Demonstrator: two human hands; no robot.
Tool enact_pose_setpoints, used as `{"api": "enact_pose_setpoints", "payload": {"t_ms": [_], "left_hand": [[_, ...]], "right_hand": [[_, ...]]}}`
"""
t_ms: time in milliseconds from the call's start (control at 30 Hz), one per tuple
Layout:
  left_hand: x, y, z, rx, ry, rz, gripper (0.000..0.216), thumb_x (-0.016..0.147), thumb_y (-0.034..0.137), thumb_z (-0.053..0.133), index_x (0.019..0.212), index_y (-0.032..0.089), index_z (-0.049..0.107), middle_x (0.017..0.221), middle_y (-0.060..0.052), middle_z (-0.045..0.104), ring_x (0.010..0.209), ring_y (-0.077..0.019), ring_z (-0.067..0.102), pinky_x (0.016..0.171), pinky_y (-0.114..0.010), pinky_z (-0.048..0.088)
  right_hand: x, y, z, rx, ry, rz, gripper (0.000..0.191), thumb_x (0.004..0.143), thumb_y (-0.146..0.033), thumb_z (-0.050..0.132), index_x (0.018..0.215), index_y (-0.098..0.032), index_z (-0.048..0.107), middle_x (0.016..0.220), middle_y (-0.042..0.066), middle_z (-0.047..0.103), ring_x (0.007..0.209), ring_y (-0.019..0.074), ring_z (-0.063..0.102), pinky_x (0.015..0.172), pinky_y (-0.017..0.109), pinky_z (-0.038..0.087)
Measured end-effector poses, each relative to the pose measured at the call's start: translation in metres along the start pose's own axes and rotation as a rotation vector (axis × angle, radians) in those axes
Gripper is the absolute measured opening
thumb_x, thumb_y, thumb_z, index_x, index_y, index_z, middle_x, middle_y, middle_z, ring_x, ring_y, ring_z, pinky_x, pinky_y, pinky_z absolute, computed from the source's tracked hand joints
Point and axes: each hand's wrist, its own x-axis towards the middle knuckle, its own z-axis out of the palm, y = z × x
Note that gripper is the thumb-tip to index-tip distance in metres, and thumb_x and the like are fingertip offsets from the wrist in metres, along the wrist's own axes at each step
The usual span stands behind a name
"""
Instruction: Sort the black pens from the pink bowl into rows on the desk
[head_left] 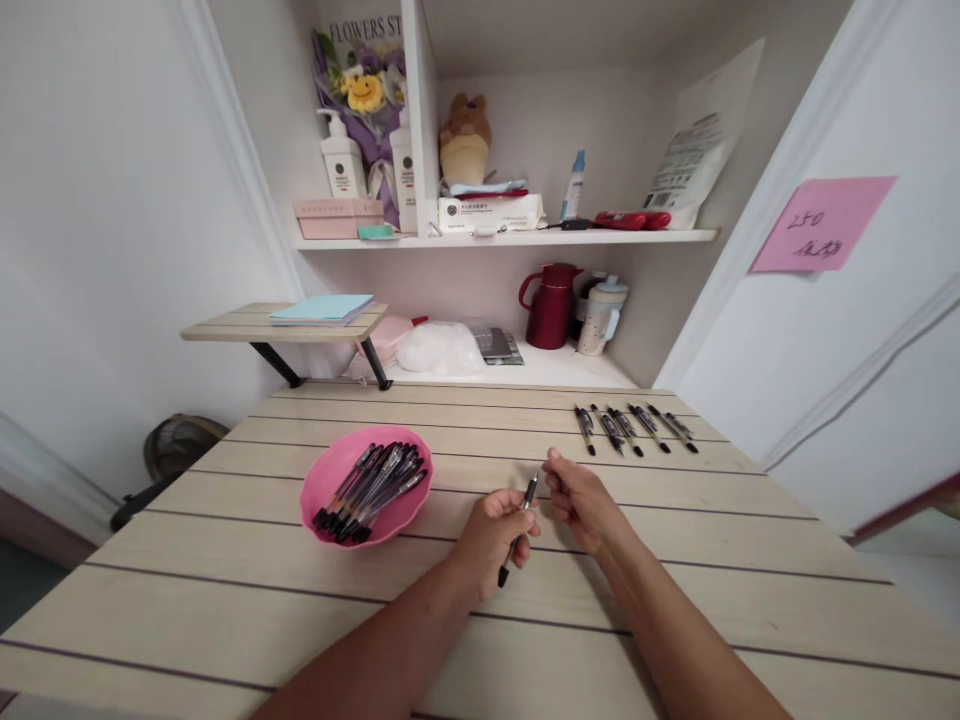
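Pen (530, 491) | left fingers (516, 523) clamped round it | right fingers (561, 470): can't tell | plank-lined desk (750, 545) | white shelving (600, 238)

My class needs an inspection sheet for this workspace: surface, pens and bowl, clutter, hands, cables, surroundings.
Surface: pale wood-look tabletop with dark lines.
Job's things: one pen in the left hand; pink bowl holding many pens; more pens grouped in a row at the right.
Clutter: light-blue paper stack on the small raised shelf.
Hands: left grips the pen; right hand is near its upper end, fingers curled, anything held unclear.
Cables: none certain; a black item on the wall shelf may be a cord.
Surroundings: plush toy, red jug, tumbler; pink note at right.
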Motion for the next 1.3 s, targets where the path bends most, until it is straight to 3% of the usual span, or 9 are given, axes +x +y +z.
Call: {"api": "enact_pose_setpoints", "payload": {"t_ms": [167,400,500,700,867,967,1100,1233,1300], "left_hand": [[0.0008,-0.0019,-0.0007,0.007,0.041,0.007,0.024,0.064,0.028,0.060,0.082,0.015,0.050,0.061,0.003,0.055,0.033,-0.0027,0.039,0.033,-0.017,0.024],[0.0010,-0.0001,-0.0024,-0.048,-0.010,-0.053,0.037,0.068,0.041,0.057,0.093,0.014,0.055,0.058,0.003,0.055,0.032,-0.0026,0.039,0.033,-0.017,0.021],[0.0016,-0.0008,-0.0031,-0.030,-0.002,-0.052,0.037,0.067,0.041,0.058,0.092,0.014,0.055,0.057,0.003,0.055,0.031,-0.0023,0.038,0.033,-0.016,0.020],[0.0038,-0.0043,-0.0046,-0.036,-0.020,-0.050,0.039,0.070,0.044,0.053,0.095,0.014,0.054,0.053,0.004,0.053,0.030,-0.0030,0.037,0.032,-0.016,0.020],[0.0027,-0.0037,-0.0039,-0.044,-0.034,-0.068,0.036,0.072,0.042,0.051,0.094,0.014,0.053,0.050,0.005,0.051,0.028,-0.0031,0.035,0.031,-0.017,0.018],[0.0010,-0.0015,-0.0026,-0.069,-0.047,-0.074,0.035,0.072,0.042,0.052,0.092,0.014,0.052,0.049,0.005,0.051,0.028,-0.0026,0.032,0.031,-0.017,0.017],[-0.0001,-0.0004,-0.0015,-0.059,-0.038,-0.052,0.034,0.071,0.043,0.052,0.092,0.016,0.048,0.050,0.006,0.052,0.027,-0.0025,0.032,0.031,-0.016,0.017],[0.0005,-0.0011,-0.0025,-0.025,0.003,-0.060,0.027,0.072,0.039,0.051,0.088,0.018,0.045,0.051,0.005,0.053,0.028,-0.0033,0.034,0.031,-0.016,0.016],[0.0008,0.0000,-0.0037,-0.047,-0.029,-0.081,0.026,0.073,0.038,0.050,0.089,0.018,0.045,0.050,0.005,0.052,0.028,-0.0035,0.033,0.031,-0.016,0.015]], "right_hand": [[-0.0043,0.0093,0.0089,-0.232,0.015,-0.086,0.037,0.056,-0.047,0.070,0.058,-0.016,0.051,0.037,-0.007,0.041,0.033,0.0034,0.026,0.035,0.021,0.018],[-0.0079,0.0046,0.0091,-0.083,-0.102,0.044,0.038,0.061,-0.051,0.065,0.066,-0.015,0.054,0.042,-0.004,0.049,0.032,0.0024,0.024,0.035,0.019,0.015],[-0.0077,0.0054,0.0091,-0.134,-0.054,0.046,0.038,0.060,-0.050,0.066,0.061,-0.016,0.050,0.044,-0.002,0.053,0.031,0.0024,0.026,0.034,0.019,0.015],[-0.0091,0.0034,0.0100,-0.030,-0.138,0.058,0.037,0.058,-0.046,0.069,0.072,-0.014,0.058,0.042,-0.005,0.049,0.032,0.0025,0.028,0.034,0.018,0.016],[-0.0102,0.0042,0.0109,-0.047,-0.069,0.046,0.033,0.056,-0.041,0.072,0.063,-0.014,0.055,0.041,-0.004,0.049,0.034,0.0034,0.035,0.034,0.017,0.019],[-0.0085,0.0048,0.0092,0.032,-0.137,0.057,0.032,0.054,-0.037,0.074,0.069,-0.013,0.059,0.039,-0.006,0.044,0.037,0.0056,0.040,0.035,0.017,0.021],[-0.0066,0.0051,0.0088,0.087,-0.150,0.068,0.035,0.055,-0.038,0.073,0.075,-0.014,0.059,0.050,-0.003,0.053,0.033,0.0014,0.029,0.033,0.017,0.014],[-0.0057,0.0078,0.0078,-0.011,-0.072,0.050,0.033,0.056,-0.040,0.072,0.059,-0.016,0.051,0.035,-0.009,0.037,0.031,0.0009,0.019,0.033,0.018,0.010],[-0.0052,0.0088,0.0064,0.007,-0.102,0.045,0.032,0.055,-0.038,0.074,0.059,-0.015,0.052,0.034,-0.010,0.035,0.032,0.0009,0.019,0.034,0.018,0.010]]}}
